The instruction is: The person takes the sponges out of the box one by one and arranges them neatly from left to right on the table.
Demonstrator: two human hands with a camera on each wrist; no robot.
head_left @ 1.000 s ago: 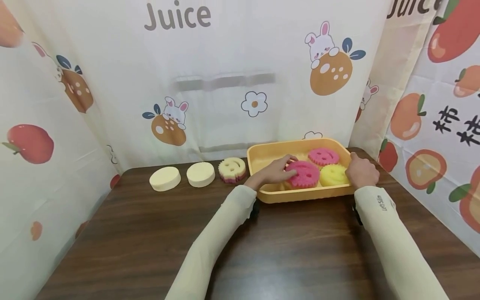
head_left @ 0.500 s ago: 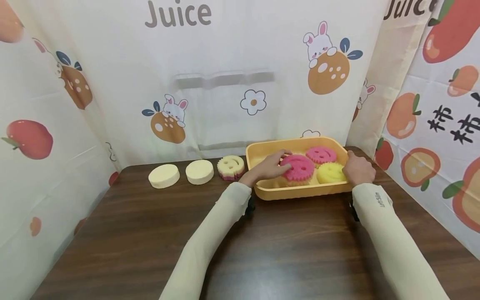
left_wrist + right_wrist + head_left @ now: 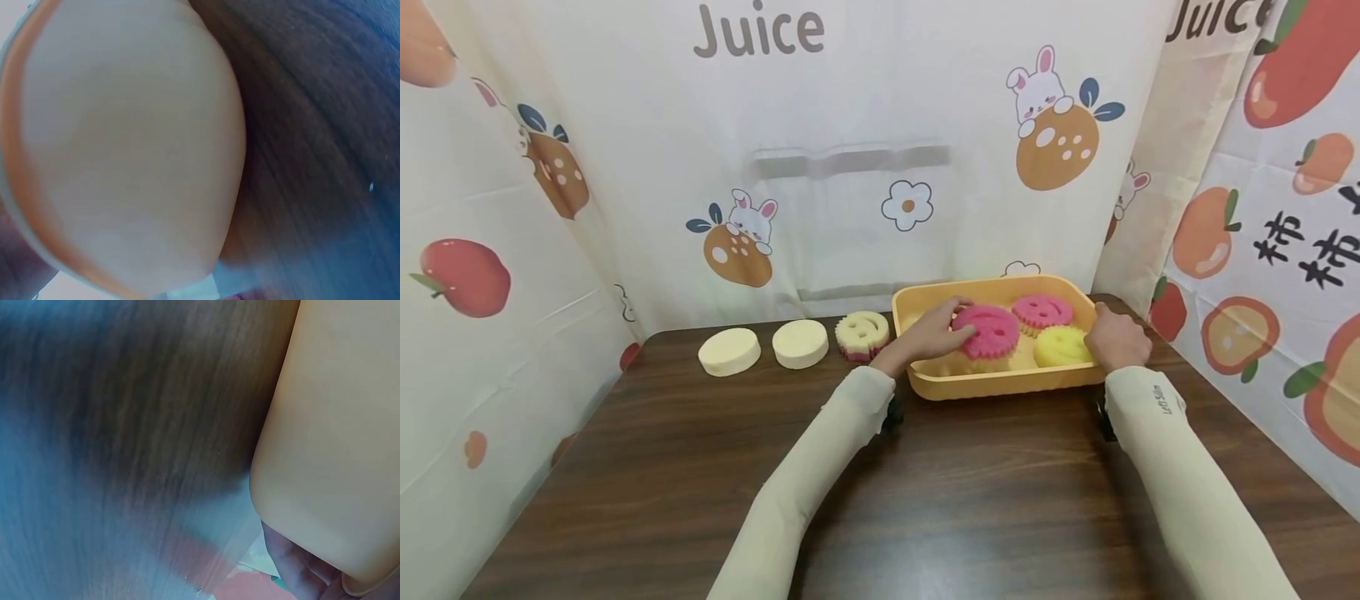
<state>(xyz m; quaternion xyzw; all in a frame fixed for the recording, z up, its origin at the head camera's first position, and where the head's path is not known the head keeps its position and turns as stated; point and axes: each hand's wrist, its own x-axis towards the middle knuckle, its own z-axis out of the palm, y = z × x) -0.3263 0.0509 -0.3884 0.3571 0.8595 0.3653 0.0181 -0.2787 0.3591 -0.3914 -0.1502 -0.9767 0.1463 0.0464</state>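
L hand [image 3: 934,332] reaches over the tray's L end & pinches the pink smiley sponge [image 3: 987,331] by its L edge, thumb on the near side, fingers behind. That sponge is in/over the L-middle of the yellow tray [image 3: 1000,385], pink face up, paler layer below; can't tell if it touches the tray floor. R hand [image 3: 1117,337] grips the tray's R end near the front corner; R wrist view shows curled fingers [image 3: 300,569] by the tray wall.

Also in tray: 2nd pink smiley sponge [image 3: 1042,312] at back R, pink up w/ a paler layer under; yellow smiley sponge [image 3: 1063,346] at front R, just in front of it & close to R hand. Both lie approx. flat.

On table [image 3: 970,492], L of tray, a row along the back: cream-and-pink smiley sponge [image 3: 862,335] just beside the tray, cream side up, pink below; then 2 plain round cream discs, the nearer-to-tray disc [image 3: 800,344] & the far-L disc [image 3: 729,352], w/ small gaps btwn. All 3 lie flat.

Cream sleeves [image 3: 1183,467] on both arms; R one has small dark lettering. Behind, a white curtain [image 3: 850,108] w/ bunnies, fruit, a flower & "Juice" print. L wrist view: mostly tray wall, plus dark wood-grain tabletop; L fingers not clear there.
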